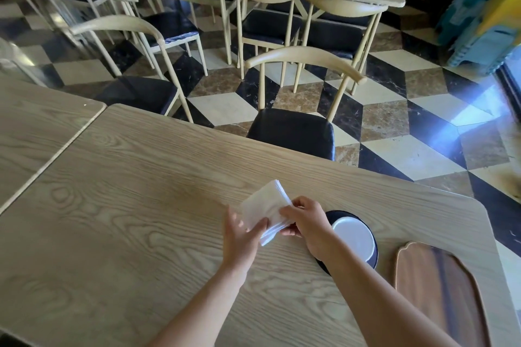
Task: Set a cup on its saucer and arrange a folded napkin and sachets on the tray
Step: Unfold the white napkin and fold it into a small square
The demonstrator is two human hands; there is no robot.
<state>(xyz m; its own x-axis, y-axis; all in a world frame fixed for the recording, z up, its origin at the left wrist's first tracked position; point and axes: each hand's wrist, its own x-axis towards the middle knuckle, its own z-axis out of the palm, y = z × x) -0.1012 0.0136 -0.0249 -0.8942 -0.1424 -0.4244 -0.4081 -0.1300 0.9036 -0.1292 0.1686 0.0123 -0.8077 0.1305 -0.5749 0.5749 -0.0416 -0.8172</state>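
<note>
Wood-grain café table [141, 205] is carrying the setup while a person is working a stack of white napkins [265, 207] above it: left hand [242, 236] half-curled under the stack, right hand [306, 220] pinching its edge. Napkin step looks underway; next, one sheet needs peeling off, folding, and moving right past the black saucer [363, 248] to the wooden tray [434, 284].

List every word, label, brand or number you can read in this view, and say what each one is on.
None can be read. The white napkins held by the left hand and right hand look blank, and so do the dark saucer, wooden tray and table. The colourful object at far right shows patterns only, no legible lettering.
</note>
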